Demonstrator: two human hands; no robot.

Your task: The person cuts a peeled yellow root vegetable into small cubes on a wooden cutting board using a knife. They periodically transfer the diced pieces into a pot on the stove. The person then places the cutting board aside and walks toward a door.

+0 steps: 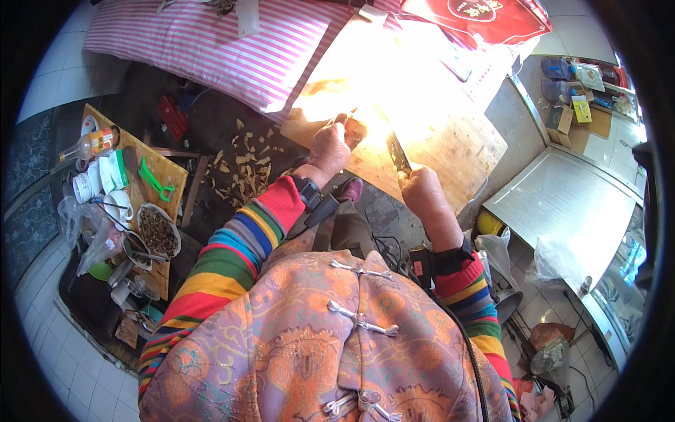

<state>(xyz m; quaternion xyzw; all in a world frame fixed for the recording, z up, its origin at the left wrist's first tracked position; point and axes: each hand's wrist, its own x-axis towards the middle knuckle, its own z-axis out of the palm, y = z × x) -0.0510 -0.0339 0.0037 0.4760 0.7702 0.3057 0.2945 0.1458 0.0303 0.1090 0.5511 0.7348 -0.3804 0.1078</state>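
My left hand is closed around a pale, roundish piece of food above the near left edge of a wooden board. Glare hides its shape, so its kind cannot be told. To its right, my right hand grips the handle of a knife, whose blade points away from me over the board. Bright light washes out the far end of the blade and much of the board. Whether the blade touches anything cannot be told.
Pink-striped cloth and a red bag lie beyond. Peelings litter the dark floor. At left, a wooden table bears a bottle, a green peeler and a bowl. A metal-topped counter stands right.
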